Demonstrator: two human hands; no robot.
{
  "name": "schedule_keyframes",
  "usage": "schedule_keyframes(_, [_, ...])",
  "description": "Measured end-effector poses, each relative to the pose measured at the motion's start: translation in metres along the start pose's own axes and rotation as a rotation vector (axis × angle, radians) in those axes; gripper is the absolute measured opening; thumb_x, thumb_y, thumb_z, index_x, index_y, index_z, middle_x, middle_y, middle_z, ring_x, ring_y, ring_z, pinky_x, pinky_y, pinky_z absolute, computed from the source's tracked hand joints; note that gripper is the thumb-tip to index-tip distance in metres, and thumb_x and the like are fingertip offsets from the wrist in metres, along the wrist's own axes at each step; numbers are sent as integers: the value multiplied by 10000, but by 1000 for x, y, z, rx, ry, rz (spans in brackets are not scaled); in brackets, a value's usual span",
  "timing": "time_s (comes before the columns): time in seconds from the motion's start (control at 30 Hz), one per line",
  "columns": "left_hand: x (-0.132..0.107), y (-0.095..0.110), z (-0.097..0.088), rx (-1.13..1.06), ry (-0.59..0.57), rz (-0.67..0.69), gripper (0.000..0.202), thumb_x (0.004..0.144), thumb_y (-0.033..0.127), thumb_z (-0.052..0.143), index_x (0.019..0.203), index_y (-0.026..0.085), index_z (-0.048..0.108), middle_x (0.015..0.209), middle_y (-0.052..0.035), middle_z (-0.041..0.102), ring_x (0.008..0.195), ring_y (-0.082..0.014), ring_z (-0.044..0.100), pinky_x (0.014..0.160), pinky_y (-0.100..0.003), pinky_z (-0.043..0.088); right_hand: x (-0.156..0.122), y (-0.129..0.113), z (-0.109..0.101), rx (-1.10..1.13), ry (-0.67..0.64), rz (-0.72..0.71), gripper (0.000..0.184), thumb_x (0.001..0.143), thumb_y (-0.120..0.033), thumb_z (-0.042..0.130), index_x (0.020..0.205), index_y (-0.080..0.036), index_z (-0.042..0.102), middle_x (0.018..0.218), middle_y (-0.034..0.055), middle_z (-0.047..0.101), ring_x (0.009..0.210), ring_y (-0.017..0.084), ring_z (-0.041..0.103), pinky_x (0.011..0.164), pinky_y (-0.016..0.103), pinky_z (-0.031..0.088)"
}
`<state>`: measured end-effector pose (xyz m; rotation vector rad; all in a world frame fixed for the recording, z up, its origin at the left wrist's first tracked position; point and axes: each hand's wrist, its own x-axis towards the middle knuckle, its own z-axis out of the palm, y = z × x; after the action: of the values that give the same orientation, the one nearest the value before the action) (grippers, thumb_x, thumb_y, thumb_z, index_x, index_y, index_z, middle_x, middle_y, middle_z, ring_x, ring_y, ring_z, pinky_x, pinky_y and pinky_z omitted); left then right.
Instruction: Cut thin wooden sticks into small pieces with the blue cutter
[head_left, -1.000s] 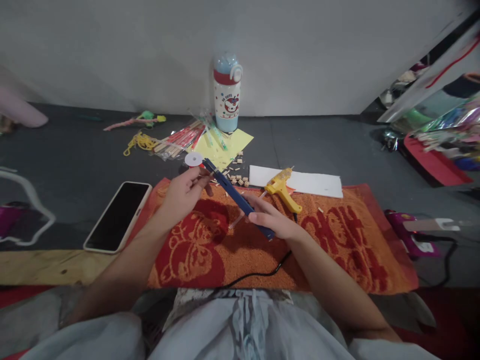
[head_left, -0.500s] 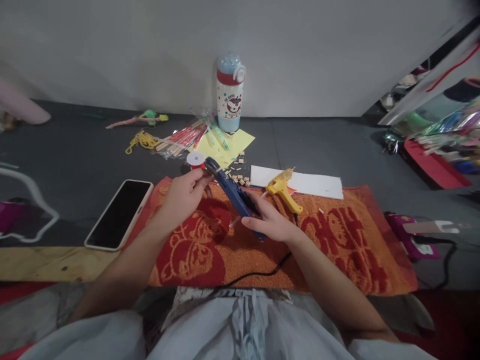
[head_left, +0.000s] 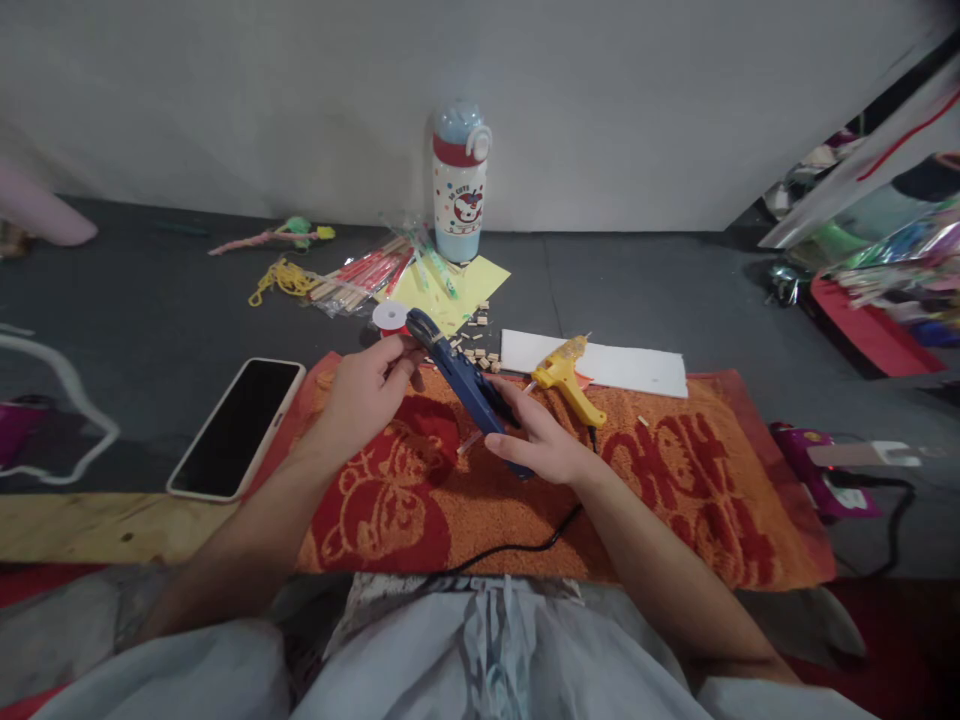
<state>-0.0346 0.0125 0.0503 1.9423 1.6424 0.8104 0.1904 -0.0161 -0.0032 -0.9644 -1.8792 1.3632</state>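
Observation:
A long dark-blue tool [head_left: 466,385] with a rounded head slants over the towel; its exact kind is unclear. My right hand [head_left: 541,437] is closed around its lower part, thumb on the near side and fingers behind. Beside the tool's upper end, my left hand [head_left: 373,388] is pinched, its fingertips partly hidden, and whatever it holds cannot be made out. Small cut wood pieces [head_left: 480,357] lie just beyond the tool. A yellow glue gun [head_left: 568,380] rests right of my right hand, partly on a white strip [head_left: 637,367]. A clear stick [head_left: 469,443] shows under the tool.
An orange-red towel [head_left: 517,530] covers the table's front, crossed by a black cord [head_left: 517,548]. Left of it lies a phone [head_left: 236,430]. Behind are a spool [head_left: 391,317], bagged sticks [head_left: 367,275], yellow paper [head_left: 480,285] and a bottle [head_left: 460,190]. A purple device [head_left: 821,475] sits right.
Both hands and the dark-blue tool hold almost the same pose; the tool's upper end has shifted very slightly up and left. The view has moved a little.

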Motion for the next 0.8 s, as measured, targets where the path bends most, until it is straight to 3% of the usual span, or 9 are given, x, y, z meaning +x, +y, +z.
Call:
schedule_keyframes(0.27, [-1, 0, 0, 17, 20, 15, 259, 827, 243, 458, 923, 170, 688, 703, 0, 694, 663, -134, 600, 605, -202, 411, 0, 0, 0, 11, -3, -7, 713, 837, -515, 556, 1410, -162, 323, 1435, 135, 418, 1325, 306, 385, 1111, 459, 296])
schedule_keyframes(0.63, [0, -6, 3, -138, -31, 24, 291, 838, 236, 436, 977, 157, 679, 712, -8, 695, 683, -137, 627, 687, -216, 455, 0, 1, 0, 29, 3, -12, 719, 826, -516, 571, 1405, -161, 334, 1425, 131, 433, 1312, 304, 402, 1101, 439, 313])
schedule_keyframes(0.8, [1, -3, 1, -63, -16, 18, 300, 841, 246, 433, 931, 147, 702, 696, -10, 698, 685, -137, 624, 685, -205, 462, 1, 1, 0, 15, 3, -16, 681, 844, -488, 555, 1394, -145, 345, 1406, 140, 448, 1298, 300, 409, 1094, 452, 304])
